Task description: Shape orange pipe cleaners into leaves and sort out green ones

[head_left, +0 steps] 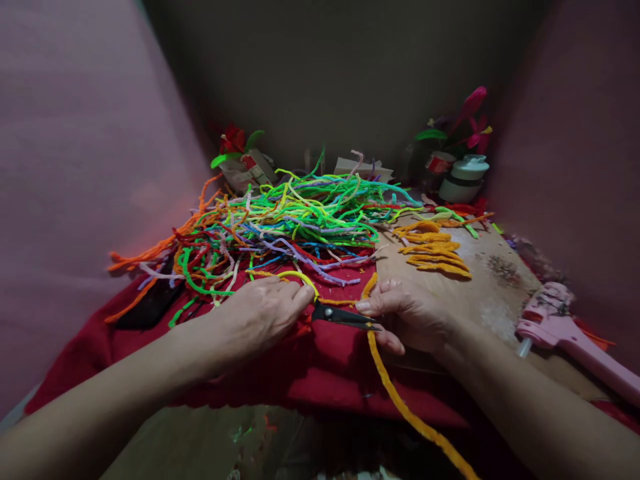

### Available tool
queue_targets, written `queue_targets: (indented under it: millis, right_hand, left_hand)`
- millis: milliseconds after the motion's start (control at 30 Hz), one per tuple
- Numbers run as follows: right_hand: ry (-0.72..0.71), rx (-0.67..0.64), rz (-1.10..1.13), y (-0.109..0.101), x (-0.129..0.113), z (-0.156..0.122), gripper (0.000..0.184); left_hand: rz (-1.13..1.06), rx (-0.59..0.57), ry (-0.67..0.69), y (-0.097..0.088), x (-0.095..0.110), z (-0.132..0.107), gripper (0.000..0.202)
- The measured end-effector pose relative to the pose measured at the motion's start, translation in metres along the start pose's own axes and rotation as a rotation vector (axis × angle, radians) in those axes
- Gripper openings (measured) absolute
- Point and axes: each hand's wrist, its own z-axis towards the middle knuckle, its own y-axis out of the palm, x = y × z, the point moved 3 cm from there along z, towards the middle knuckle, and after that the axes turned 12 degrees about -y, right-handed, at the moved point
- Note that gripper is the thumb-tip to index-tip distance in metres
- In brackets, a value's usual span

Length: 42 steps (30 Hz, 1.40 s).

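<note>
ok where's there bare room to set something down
On the board, between the orange pieces and glue gun, though it looks smudged. Also the red cloth between left forearm and hanging orange strand, though it may droop. Crowded: the stem pile across the back.

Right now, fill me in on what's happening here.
A person's left hand holds scissors, the black blades at a long orange fuzzy strip held by the right hand. Shorter orange pieces lie on a board beyond it. A heap of multicoloured strips lies beyond the left hand, a pink glue gun to the right.
</note>
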Motion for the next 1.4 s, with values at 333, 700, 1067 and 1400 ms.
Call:
queue_targets:
  millis: [333,700,1067,1400]
  right_hand:
    - [0.022,-0.064,0.024,0.001,0.001,0.001,0.029]
    - [0.016,-0.068,0.035,0.001,0.002,0.001,0.033]
    - [-0.001,-0.05,0.038,0.001,0.001,0.0,0.03]
    - [-0.112,0.136,-0.005,-0.008,-0.01,0.001,0.025]
  left_hand:
    - [0.047,0.134,0.032,0.003,0.002,0.005,0.014]
    - [0.027,0.109,0.018,0.013,0.004,0.009,0.015]
    - [-0.018,0.1,0.028,0.013,0.004,0.008,0.015]
    - [-0.124,0.02,-0.13,0.0,-0.014,0.006,0.017]
